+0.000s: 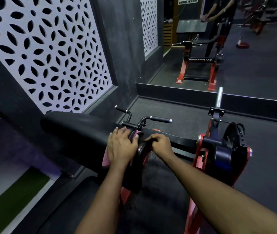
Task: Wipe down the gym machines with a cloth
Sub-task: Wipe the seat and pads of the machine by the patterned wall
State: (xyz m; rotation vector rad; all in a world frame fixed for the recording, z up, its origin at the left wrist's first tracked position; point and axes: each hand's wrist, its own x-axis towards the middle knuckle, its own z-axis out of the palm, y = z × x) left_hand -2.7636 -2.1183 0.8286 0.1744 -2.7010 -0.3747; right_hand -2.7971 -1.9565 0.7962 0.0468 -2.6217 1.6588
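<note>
Left hand (121, 147), fingers flat, presses one pink cloth (105, 160) onto the black pad (77, 130), cloth running 1 to 7 o'clock; right hand (161, 146) at 3 o'clock grips the pad's end.

Bare forearms (218, 188), left hand (120, 147), right hand (161, 144), dark clothes (232, 12) reflected.

One cam only, head-worn, wide-angle, edges bent. Faces fwd & down along both arms (210, 179) onto the pad (77, 130) and machine (201, 159), close, w/in arm's reach. Upper right takes in the mirror (235, 53) ahead. The wall panel (46, 48) runs close by on the left.
</note>
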